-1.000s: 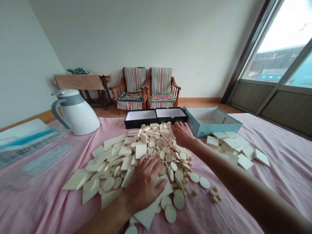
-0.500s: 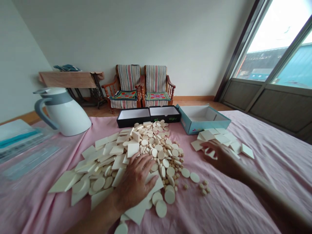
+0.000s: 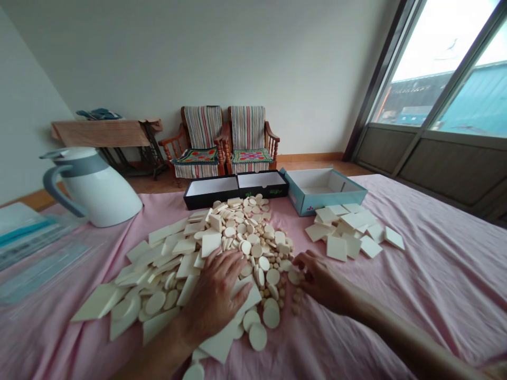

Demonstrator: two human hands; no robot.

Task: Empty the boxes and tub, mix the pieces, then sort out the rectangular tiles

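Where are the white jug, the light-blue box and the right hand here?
White jug point(image 3: 104, 191), head view: on its rounded body.
Light-blue box point(image 3: 328, 198), head view: on its front wall.
Right hand point(image 3: 324, 282), head view: on its back.

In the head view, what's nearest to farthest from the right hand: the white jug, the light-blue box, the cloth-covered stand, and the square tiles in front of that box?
1. Square tiles: ahead of the right hand, slightly right.
2. Light-blue box: behind those tiles.
3. White jug: well off to the left.
4. Cloth-covered stand: left, farther back, beyond the jug.
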